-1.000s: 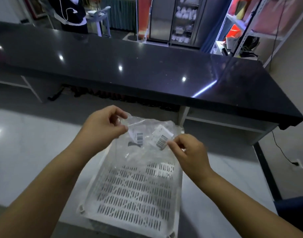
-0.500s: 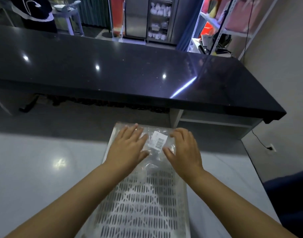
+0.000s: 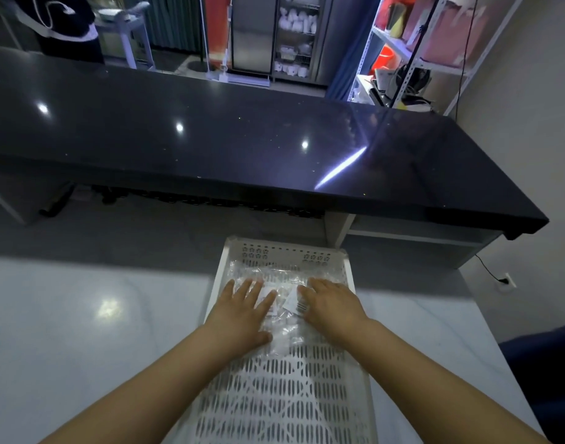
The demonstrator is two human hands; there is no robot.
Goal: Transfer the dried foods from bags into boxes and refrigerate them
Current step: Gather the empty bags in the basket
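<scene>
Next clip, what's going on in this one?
A person is pressing clear plastic bags flat inside a white slotted tray that sits on a pale counter. The left hand and right hand lie side by side on the bags, fingers straight, near the tray's far end. The bags look empty, and no boxes are in view.

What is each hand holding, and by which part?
Nothing is held. The left hand and right hand lie flat, fingers straight, pressing the clear plastic bags onto the white perforated tray.
</scene>
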